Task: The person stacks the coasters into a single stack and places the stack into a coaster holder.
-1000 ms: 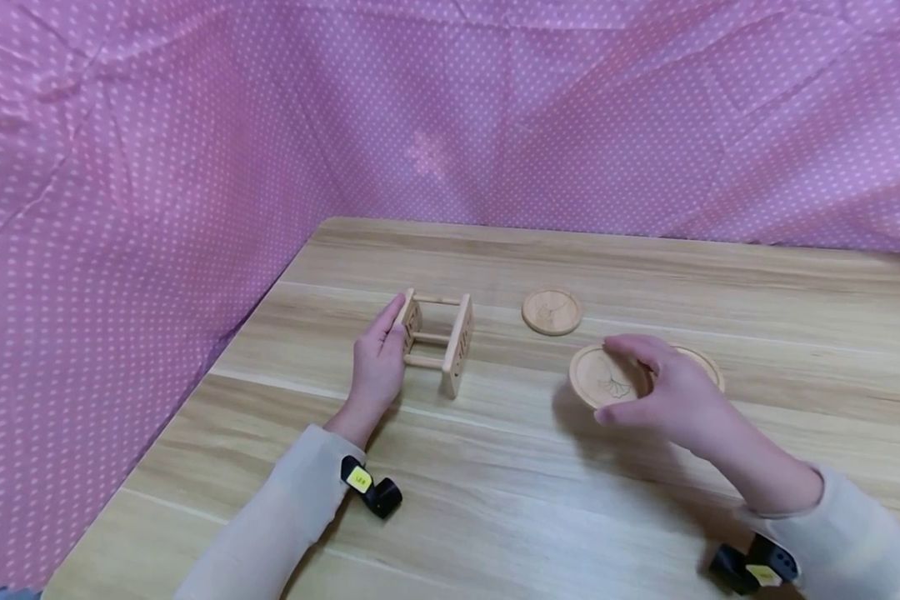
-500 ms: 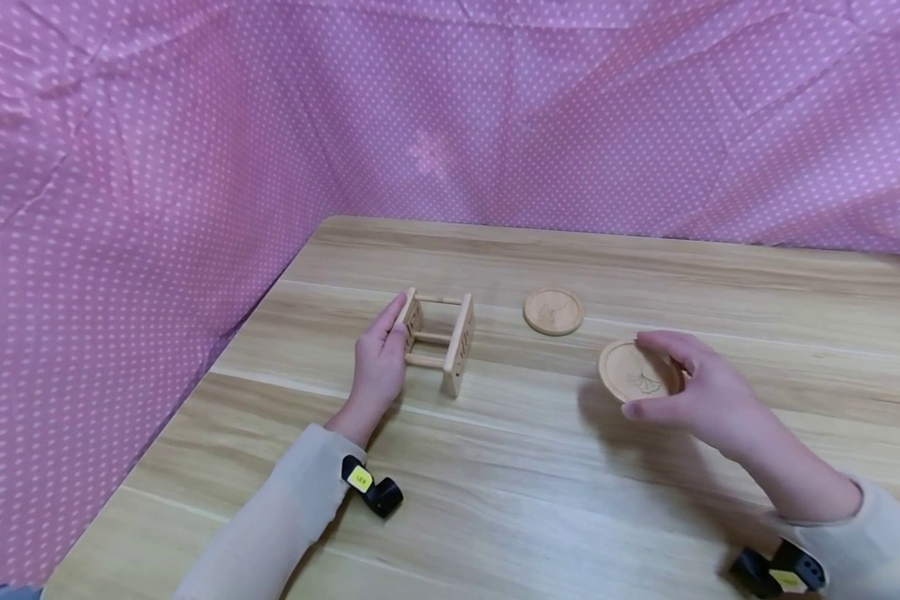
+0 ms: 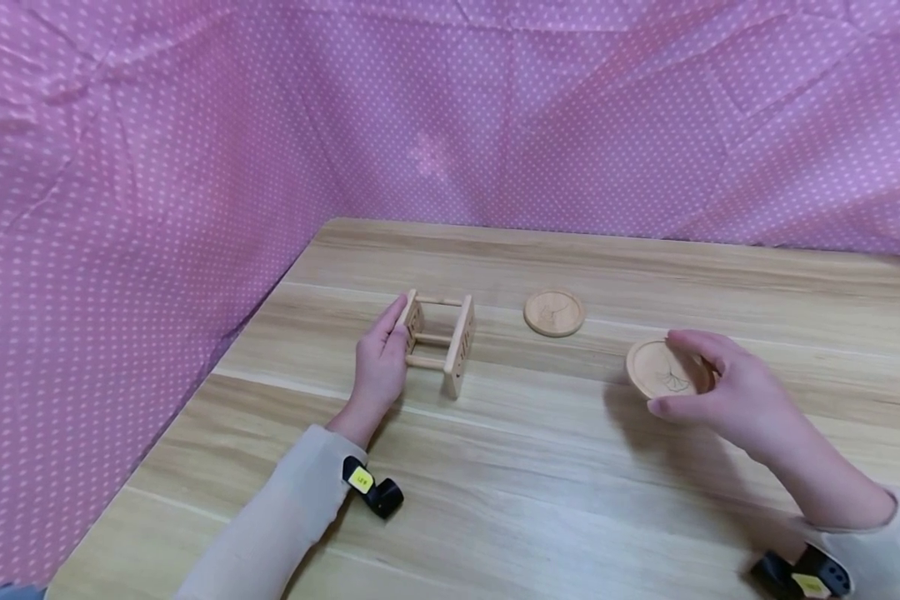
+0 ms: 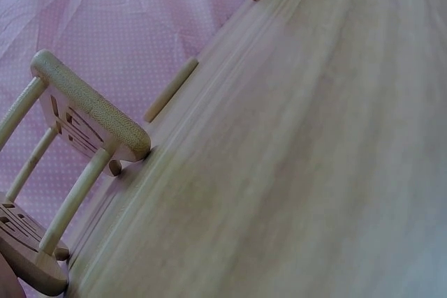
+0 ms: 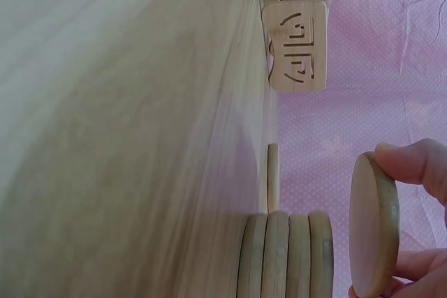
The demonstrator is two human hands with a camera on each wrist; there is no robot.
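My left hand (image 3: 379,367) grips the near-left panel of a small wooden coaster rack (image 3: 459,348), which stands on the table. Two slotted end panels, joined by round rods, make up the rack; nothing sits between them. With thumb and fingers at its edge, my right hand (image 3: 753,404) holds a round wooden coaster (image 3: 663,372) engraved with a leaf. In the right wrist view that coaster hangs tilted, apart from a stack of several coasters (image 5: 288,259) lying below it. From the head view the stack is hidden under coaster and hand.
Another wooden coaster (image 3: 554,313) lies flat on the wooden table (image 3: 495,475), between the rack and my right hand and slightly farther back. A pink dotted cloth (image 3: 450,125) hangs behind the table and along its left side.
My right hand has moved right with the held coaster, which now covers the stack seen behind it a second ago. My left hand and the rack have stayed in place.
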